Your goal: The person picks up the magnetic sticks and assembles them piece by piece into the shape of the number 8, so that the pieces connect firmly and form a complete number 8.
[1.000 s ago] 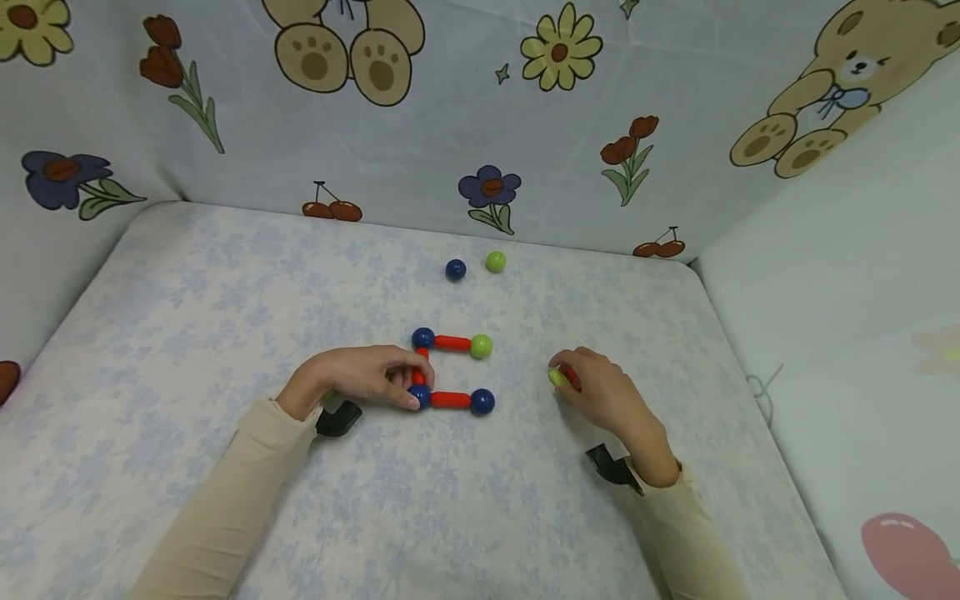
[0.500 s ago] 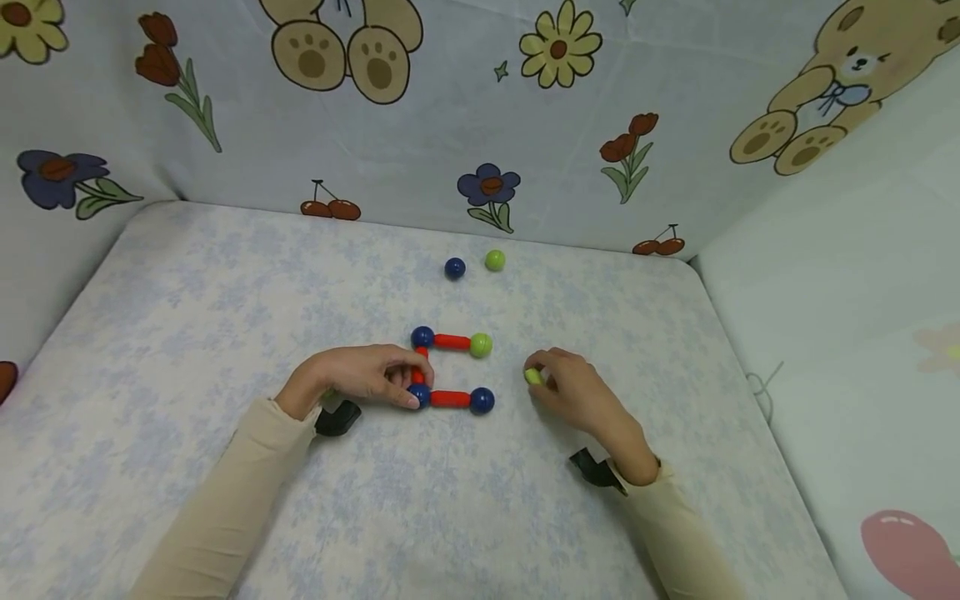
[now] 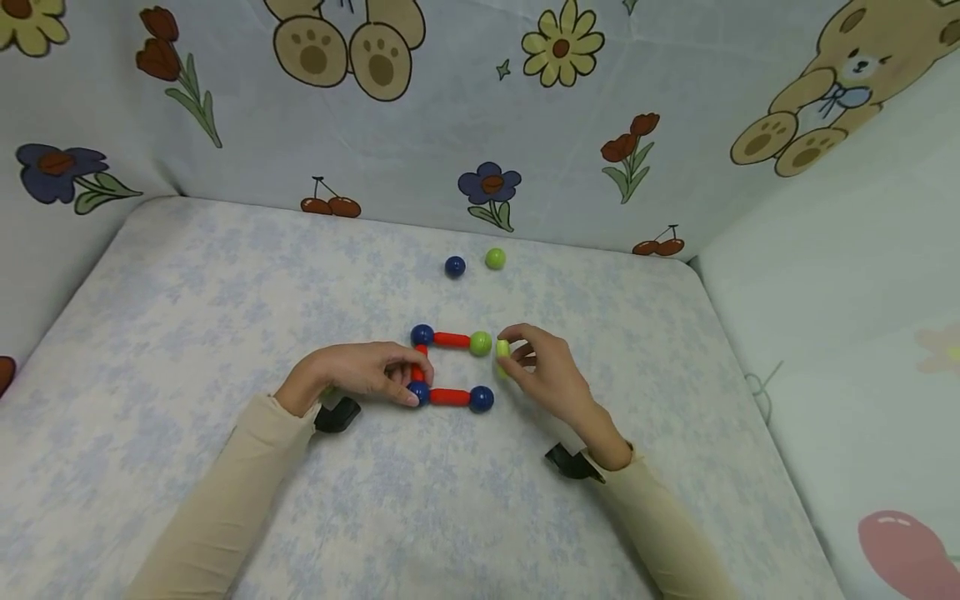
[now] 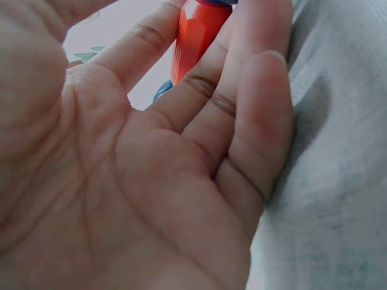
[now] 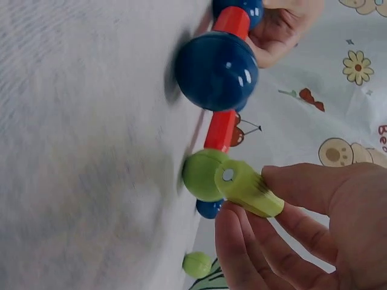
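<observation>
A U-shaped piece built from magnetic rods and balls lies on the table, its opening facing right. My left hand (image 3: 363, 369) holds its left side, thumb at the near-left blue ball (image 3: 418, 393) and fingers at the red side rod (image 3: 418, 371). Two more red rods run right, the far one to a green ball (image 3: 481, 342), the near one to a blue ball (image 3: 482, 399). Between thumb and fingers, my right hand (image 3: 551, 373) pinches a yellow-green magnetic rod (image 5: 251, 190). Its silvery end shows in the right wrist view. From above, a narrow gap parts it from the green ball.
Farther back lie a loose blue ball (image 3: 455, 267) and a loose green ball (image 3: 495, 258). A printed cloth wall (image 3: 420, 150) rises behind the table (image 3: 300, 275), and a pale wall (image 3: 825, 333) stands on the right.
My right hand has moved left with the yellow-green rod, up to the U's open side, and the rod now points away from me. The left hand and the U-shaped piece stay put.
</observation>
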### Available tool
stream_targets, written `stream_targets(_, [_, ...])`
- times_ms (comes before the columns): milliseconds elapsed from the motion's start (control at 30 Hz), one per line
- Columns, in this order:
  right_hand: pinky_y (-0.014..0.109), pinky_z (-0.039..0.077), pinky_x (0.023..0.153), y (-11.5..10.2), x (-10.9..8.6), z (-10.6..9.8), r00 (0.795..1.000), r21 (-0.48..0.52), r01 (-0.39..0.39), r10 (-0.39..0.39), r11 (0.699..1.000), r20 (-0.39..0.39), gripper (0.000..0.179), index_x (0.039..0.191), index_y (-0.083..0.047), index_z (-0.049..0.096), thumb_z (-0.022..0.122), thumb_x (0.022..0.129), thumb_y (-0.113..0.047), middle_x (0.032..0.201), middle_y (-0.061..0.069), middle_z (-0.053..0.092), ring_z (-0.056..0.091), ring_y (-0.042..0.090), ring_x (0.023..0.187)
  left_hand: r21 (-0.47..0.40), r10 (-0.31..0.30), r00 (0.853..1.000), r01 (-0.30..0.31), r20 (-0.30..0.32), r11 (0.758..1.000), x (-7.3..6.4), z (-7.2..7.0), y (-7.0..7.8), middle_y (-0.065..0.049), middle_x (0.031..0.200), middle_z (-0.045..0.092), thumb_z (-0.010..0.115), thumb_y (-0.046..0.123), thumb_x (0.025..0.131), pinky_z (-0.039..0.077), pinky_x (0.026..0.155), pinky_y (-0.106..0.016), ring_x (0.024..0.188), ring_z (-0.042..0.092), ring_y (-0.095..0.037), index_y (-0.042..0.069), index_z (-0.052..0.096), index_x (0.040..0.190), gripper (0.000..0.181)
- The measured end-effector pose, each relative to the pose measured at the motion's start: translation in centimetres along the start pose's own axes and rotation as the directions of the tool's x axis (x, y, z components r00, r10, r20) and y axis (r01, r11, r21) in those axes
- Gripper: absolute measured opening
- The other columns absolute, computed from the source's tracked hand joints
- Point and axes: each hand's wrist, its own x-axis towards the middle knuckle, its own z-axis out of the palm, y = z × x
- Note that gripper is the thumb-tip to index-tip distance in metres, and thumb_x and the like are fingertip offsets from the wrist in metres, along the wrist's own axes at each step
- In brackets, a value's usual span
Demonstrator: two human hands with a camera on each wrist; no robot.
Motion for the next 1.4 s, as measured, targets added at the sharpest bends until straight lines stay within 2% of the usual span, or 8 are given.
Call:
stream_targets(100, [0.032, 0.059, 0.076, -0.1, 0.1, 1.0, 1.0, 0.031, -0.024, 0.024, 0.999, -0.012, 0.027, 0.115, -0.006, 0.065, 0.074, 0.091, -0.008, 0.111, 0.011, 0.07, 0.068, 0.017, 0.082, -0.004, -0.013, 1.0, 0.013, 0.003, 1.0, 0.0, 0.1, -0.1, -0.001, 0.08, 0.052, 0.072, 0.015, 0.094, 0.039, 0.068, -0.025, 0.072, 0.046, -0.015, 0.011, 0.065, 0.116, 0.023])
stream_targets(300, [0.031, 0.059, 0.08, -0.2, -0.1, 2.4, 0.994, 0.084, -0.103, 0.1, 0.991, 0.044, 0.029, 0.118, -0.008, 0.064, 0.075, 0.091, -0.013, 0.116, 0.01, 0.07, 0.07, 0.016, 0.087, 0.007, -0.026, 1.0, 0.026, 0.0, 1.0, -0.1, 0.1, -0.2, -0.001, 0.08, 0.053, 0.073, 0.016, 0.093, 0.041, 0.069, -0.026, 0.072, 0.048, -0.016, 0.012, 0.066, 0.115, 0.023])
stream_targets(467, [0.032, 0.059, 0.08, -0.3, -0.1, 2.5, 0.986, 0.12, -0.164, 0.159, 0.979, 0.05, 0.031, 0.12, -0.009, 0.065, 0.075, 0.091, -0.014, 0.117, 0.01, 0.07, 0.072, 0.018, 0.09, 0.013, -0.017, 1.0, 0.017, 0.0, 1.0, 0.0, -0.1, -0.1, -0.002, 0.08, 0.053, 0.073, 0.017, 0.093, 0.041, 0.069, -0.027, 0.072, 0.048, -0.015, 0.012, 0.066, 0.115, 0.023])
stream_targets(700, [0.031, 0.057, 0.072, -0.2, 0.2, 2.5, 0.968, 0.166, -0.246, 0.235, 0.955, 0.085, 0.033, 0.122, -0.011, 0.063, 0.074, 0.093, -0.019, 0.118, 0.01, 0.07, 0.072, 0.02, 0.092, 0.017, -0.019, 1.0, 0.019, -0.004, 1.0, 0.1, -0.1, 0.0, -0.002, 0.081, 0.054, 0.073, 0.017, 0.093, 0.042, 0.069, -0.026, 0.073, 0.048, -0.015, 0.012, 0.066, 0.115, 0.024])
stream_targets(900, [0.033, 0.058, 0.076, -0.1, 0.3, 2.7, 0.966, 0.153, -0.244, 0.225, 0.958, 0.128, 0.042, 0.13, -0.01, 0.052, 0.072, 0.094, -0.019, 0.125, 0.014, 0.069, 0.073, 0.021, 0.09, 0.02, -0.009, 1.0, 0.009, -0.004, 1.0, 0.1, -0.1, -0.1, -0.002, 0.081, 0.054, 0.073, 0.018, 0.094, 0.042, 0.07, -0.026, 0.073, 0.049, -0.015, 0.012, 0.066, 0.116, 0.024])
stream_targets(1067, [0.036, 0.058, 0.079, 0.0, 0.3, 2.9, 0.968, 0.144, -0.231, 0.213, 0.962, 0.13, 0.052, 0.137, -0.008, 0.043, 0.071, 0.095, -0.02, 0.124, 0.016, 0.069, 0.073, 0.021, 0.089, 0.008, -0.014, 1.0, 0.014, -0.005, 1.0, 0.1, -0.1, 0.0, -0.002, 0.081, 0.054, 0.073, 0.017, 0.094, 0.042, 0.07, -0.027, 0.072, 0.048, -0.015, 0.012, 0.066, 0.116, 0.024])
stream_targets(1267, [0.034, 0.058, 0.076, 0.0, 0.3, 2.6, 0.969, 0.114, -0.23, 0.216, 0.966, 0.121, 0.055, 0.139, -0.008, 0.043, 0.071, 0.095, -0.022, 0.123, 0.014, 0.069, 0.073, 0.02, 0.086, 0.006, -0.008, 1.0, 0.008, -0.002, 1.0, 0.1, -0.2, 0.0, -0.002, 0.083, 0.055, 0.073, 0.017, 0.093, 0.043, 0.071, -0.027, 0.073, 0.049, -0.014, 0.011, 0.065, 0.119, 0.027])
stream_targets(1400, [0.032, 0.057, 0.075, 0.0, 0.2, 2.1, 0.968, 0.114, -0.221, 0.204, 0.969, 0.144, 0.062, 0.143, -0.011, 0.042, 0.075, 0.092, -0.025, 0.136, 0.012, 0.059, 0.071, 0.021, 0.09, 0.017, -0.004, 1.0, 0.004, -0.019, 1.0, 0.0, -0.1, 0.0, -0.003, 0.086, 0.057, 0.072, 0.017, 0.094, 0.044, 0.072, -0.027, 0.075, 0.051, -0.014, 0.009, 0.065, 0.123, 0.03])
